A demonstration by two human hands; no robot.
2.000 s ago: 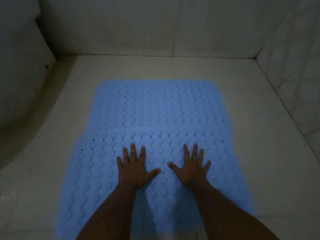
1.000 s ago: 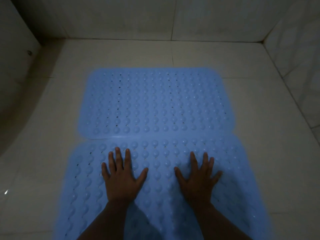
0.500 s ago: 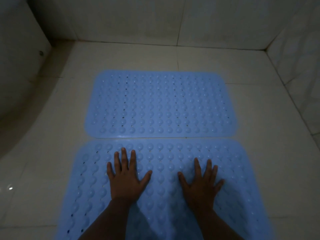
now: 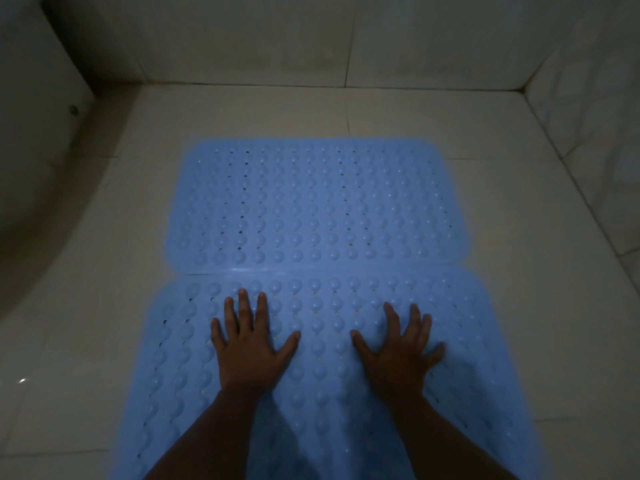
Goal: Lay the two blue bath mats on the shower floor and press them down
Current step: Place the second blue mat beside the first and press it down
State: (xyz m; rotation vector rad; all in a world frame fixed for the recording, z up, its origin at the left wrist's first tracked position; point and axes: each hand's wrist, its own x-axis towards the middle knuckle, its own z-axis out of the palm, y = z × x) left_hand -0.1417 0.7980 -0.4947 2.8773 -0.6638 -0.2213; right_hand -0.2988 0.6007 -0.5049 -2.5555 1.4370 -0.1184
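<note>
Both hands flat and spread, nothing held in either grip. The left hand (image 4: 247, 344) presses palm-down on the near mat (image 4: 322, 386), fingers straight and fanned, fingertips just short of the mat's far edge. The right hand (image 4: 398, 351) lies alongside it, also palm-down on the same mat, thumbs pointing toward each other with a strip of bubbled blue between them. Forearms run back to the bottom of the view over the mat. Beyond the fingertips, the far mat (image 4: 318, 206) lies flat, its near long edge touching or slightly overlapping the near mat's far edge. Both sit on the pale tiled shower floor (image 4: 519, 306), with tiled walls (image 4: 311, 39) behind and to the right, and a curved pale fixture (image 4: 31, 168) on the left.
</note>
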